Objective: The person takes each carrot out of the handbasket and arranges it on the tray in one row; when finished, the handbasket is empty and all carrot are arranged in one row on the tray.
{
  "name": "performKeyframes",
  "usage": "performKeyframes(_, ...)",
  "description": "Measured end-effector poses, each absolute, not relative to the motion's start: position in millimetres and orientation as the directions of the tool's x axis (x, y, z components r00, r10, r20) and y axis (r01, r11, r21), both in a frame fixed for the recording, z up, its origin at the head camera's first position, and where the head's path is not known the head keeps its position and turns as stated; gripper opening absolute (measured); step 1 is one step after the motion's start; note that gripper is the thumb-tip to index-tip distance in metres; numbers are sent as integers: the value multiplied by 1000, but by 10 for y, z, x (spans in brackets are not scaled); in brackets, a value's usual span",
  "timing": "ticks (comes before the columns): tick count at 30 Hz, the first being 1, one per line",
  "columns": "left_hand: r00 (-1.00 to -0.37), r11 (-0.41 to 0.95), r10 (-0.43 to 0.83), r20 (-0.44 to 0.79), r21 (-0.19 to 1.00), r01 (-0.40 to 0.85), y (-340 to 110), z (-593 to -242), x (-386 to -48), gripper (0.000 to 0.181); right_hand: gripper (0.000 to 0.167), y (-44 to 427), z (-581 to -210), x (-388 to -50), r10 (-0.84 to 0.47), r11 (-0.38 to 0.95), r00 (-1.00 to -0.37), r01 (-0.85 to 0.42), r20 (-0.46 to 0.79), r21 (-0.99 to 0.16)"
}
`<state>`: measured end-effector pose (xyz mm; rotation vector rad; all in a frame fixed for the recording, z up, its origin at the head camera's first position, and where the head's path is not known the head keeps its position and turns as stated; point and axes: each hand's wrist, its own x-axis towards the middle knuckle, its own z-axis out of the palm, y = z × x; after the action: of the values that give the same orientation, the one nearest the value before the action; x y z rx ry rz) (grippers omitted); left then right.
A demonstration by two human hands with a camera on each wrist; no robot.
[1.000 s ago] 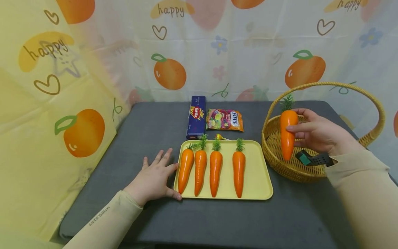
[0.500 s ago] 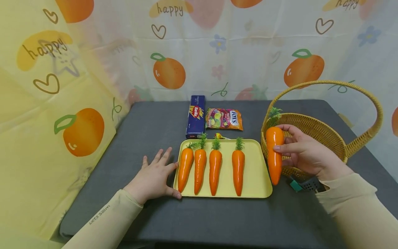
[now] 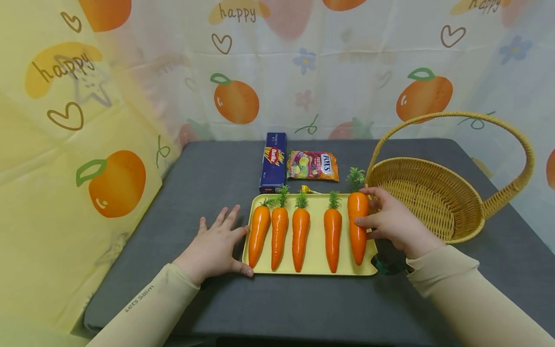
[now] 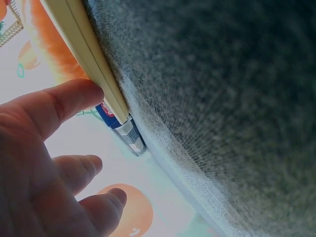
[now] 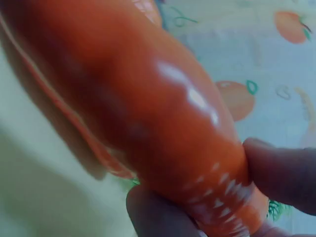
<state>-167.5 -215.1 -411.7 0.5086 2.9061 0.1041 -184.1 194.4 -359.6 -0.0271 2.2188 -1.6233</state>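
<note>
In the head view my right hand (image 3: 396, 224) pinches an orange carrot (image 3: 357, 236) with a frilly green top, at the right end of a pale yellow tray (image 3: 316, 241). Whether this carrot touches the tray or hovers just above it, I cannot tell. Thumb and fingers press on its sides in the right wrist view, where the carrot (image 5: 148, 108) fills much of the picture. Several more carrots (image 3: 332, 236) lie side by side on the tray, tops pointing away. My left hand (image 3: 214, 253) has its fingers spread, touching the tray's left edge; one fingertip meets the rim (image 4: 94, 64) in the left wrist view.
A wicker basket (image 3: 427, 202) with a tall handle stands right of the tray, beside my right hand. Behind the tray lie a blue Barilla spaghetti box (image 3: 273, 164), a Fox's sweets bag (image 3: 313, 165) and a small lollipop (image 3: 305, 189). A printed curtain closes off the back.
My right hand has carried the carrot out of the basket, leftward and down to the tray's right end. The basket has shifted slightly. My left hand has stayed at the tray's left edge.
</note>
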Motion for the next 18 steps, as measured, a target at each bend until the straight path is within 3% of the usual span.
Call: performKeyframes(18, -922, 936, 350, -164, 94, 339, -2152, -4119, -1680, 122, 87, 1701, -3981, -1895, -102, 629, -948, 174, -302, -758)
